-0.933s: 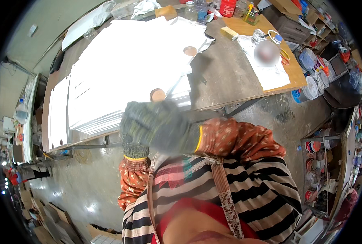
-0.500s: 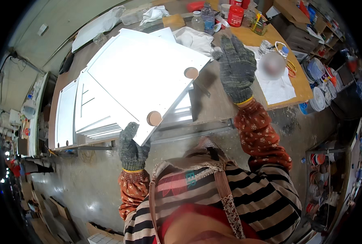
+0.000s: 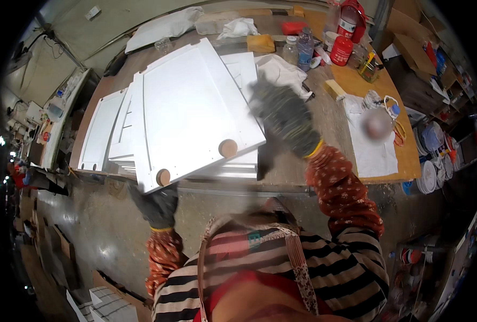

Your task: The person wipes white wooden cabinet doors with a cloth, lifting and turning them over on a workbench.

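One white panel (image 3: 195, 104) | left hand (image 3: 158, 207) at near-left corner, right hand (image 3: 288, 114) by right edge | fingers hidden left, blurred right, can't tell | best supported at both edges

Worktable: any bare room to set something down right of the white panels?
Yes: bare worktable between the right hand and the white sheet, and a smaller near-edge patch between the panel stack and right sleeve. Crowded: far right, with bottles and red container.
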The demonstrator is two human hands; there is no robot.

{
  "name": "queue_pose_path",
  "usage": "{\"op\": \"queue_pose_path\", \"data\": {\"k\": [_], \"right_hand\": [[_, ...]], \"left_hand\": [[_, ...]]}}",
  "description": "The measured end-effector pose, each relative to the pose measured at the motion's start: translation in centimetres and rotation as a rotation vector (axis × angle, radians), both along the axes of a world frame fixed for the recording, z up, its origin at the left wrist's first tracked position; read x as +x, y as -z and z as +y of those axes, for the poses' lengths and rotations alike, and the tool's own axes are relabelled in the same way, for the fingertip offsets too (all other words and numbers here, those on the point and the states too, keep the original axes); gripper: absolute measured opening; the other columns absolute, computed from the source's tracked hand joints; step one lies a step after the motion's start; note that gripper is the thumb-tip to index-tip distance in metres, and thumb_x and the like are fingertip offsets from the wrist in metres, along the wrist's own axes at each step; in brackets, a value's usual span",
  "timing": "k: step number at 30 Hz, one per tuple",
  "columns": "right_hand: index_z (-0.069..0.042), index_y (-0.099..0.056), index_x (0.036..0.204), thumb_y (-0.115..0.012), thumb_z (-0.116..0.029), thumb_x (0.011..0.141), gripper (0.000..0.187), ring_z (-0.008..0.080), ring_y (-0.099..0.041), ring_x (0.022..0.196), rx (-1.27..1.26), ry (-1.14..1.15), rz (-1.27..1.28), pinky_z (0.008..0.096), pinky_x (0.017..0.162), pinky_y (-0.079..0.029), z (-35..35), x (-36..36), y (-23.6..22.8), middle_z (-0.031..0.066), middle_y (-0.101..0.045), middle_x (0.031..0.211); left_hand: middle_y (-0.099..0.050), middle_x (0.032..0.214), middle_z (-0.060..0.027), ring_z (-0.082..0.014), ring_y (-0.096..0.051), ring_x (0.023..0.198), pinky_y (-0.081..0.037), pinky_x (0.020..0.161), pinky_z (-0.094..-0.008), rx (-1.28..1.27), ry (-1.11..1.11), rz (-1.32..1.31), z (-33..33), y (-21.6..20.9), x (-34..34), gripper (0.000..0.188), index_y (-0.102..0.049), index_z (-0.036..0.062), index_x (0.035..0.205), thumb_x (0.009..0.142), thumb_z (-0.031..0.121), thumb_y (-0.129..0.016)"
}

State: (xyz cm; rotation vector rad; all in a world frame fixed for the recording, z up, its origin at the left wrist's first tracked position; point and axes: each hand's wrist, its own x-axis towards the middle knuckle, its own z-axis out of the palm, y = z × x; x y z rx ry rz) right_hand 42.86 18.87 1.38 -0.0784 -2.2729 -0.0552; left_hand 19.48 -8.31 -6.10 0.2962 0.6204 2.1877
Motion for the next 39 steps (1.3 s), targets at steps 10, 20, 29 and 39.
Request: {"op": "queue_pose_path", "data": {"k": [10,20,29,39], "right_hand": [[-0.011,-0.056,0.121,-0.059,-0.028,0.085,0.040,0.0223,-0.061,0.103,-0.026,-0.388,-0.217,0.0378,0.082,-0.052,-11.5,-5.1,0.3,0.0124,-0.059,0.120],[-0.007,-0.062,0.099,-0.059,-0.021,0.083,0.022,0.0244,-0.058,0.084,-0.038,0.302,-0.134,0.0399,0.073,-0.048,11.0,-12.4,2.8,0.0107,-0.059,0.086],[-0.010,-0.056,0.117,-0.060,-0.026,0.083,0.038,0.0248,-0.058,0.103,-0.056,-0.113,-0.360,0.0392,0.091,-0.046,-3.5,-5.6,-0.1,0.0119,-0.058,0.116],[-0.011,-0.059,0.112,-0.061,-0.022,0.083,0.030,0.0213,-0.060,0.089,-0.046,-0.113,-0.347,0.0366,0.082,-0.049,-2.1,-7.5,1.9,0.0048,-0.062,0.098]], "left_hand": [[-0.058,0.115,-0.0133,-0.0215,-0.056,0.108,-0.047,0.089,-0.0354,-0.760,-0.535,1.017,-1.4,1.2,3.9,0.039,-0.054,-0.0027,0.117,0.083,0.014,-0.066],[-0.062,0.111,-0.0156,-0.0268,-0.059,0.107,-0.045,0.095,-0.0382,-0.501,-0.547,1.484,-2.5,2.6,1.7,0.042,-0.060,-0.0011,0.107,0.082,0.032,-0.069],[-0.056,0.122,-0.0163,-0.0273,-0.052,0.116,-0.040,0.099,-0.0388,-0.683,-0.474,1.610,0.5,0.6,2.1,0.041,-0.053,-0.0021,0.120,0.085,0.017,-0.062],[-0.057,0.120,-0.0144,-0.0239,-0.055,0.110,-0.045,0.093,-0.0365,-0.731,-0.481,1.391,1.4,-0.7,3.2,0.038,-0.052,-0.0017,0.122,0.090,0.018,-0.054]]}}
